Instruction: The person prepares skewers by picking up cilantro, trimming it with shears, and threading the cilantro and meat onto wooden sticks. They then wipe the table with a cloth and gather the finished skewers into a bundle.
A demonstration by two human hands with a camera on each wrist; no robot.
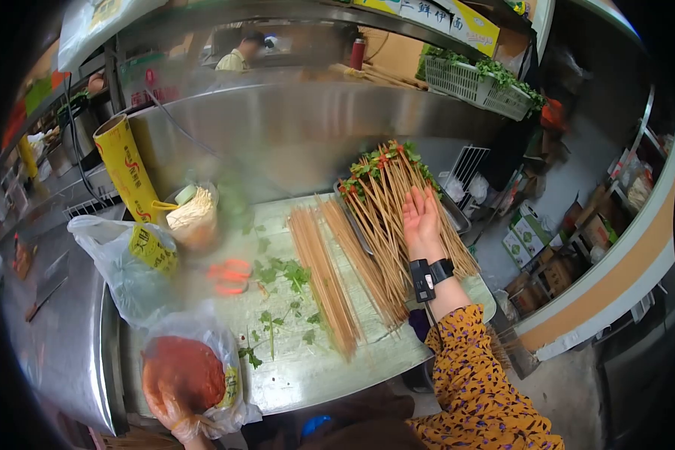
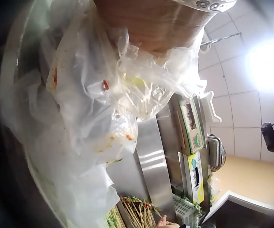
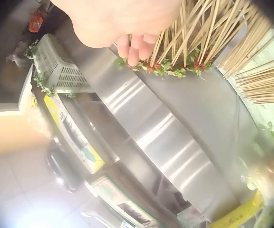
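My left hand (image 1: 171, 405), in a clear plastic glove, is at a plastic bag (image 1: 236, 405) around a moist red mass (image 1: 191, 371) that looks like raw meat. Bag folds hide most of its fingers in the left wrist view. My right hand (image 1: 421, 223) is palm up with fingers loosely extended. It overlaps the loaded skewers (image 1: 379, 217), whose far ends carry green leaves and red bits. In the right wrist view, its fingertips (image 3: 133, 61) are close to those leafy ends. The skewers lie in a metal tray (image 1: 463, 219).
Bare bamboo skewers (image 1: 322, 277) lie on the pale green tabletop (image 1: 292, 382), near loose herb leaves (image 1: 289, 271) and orange-handled scissors (image 1: 230, 276). Left are a knotted plastic bag (image 1: 135, 281), bagged pale mushrooms (image 1: 193, 214) and a yellow roll (image 1: 125, 166). A leafy basket (image 1: 476, 88) stands on a ledge.
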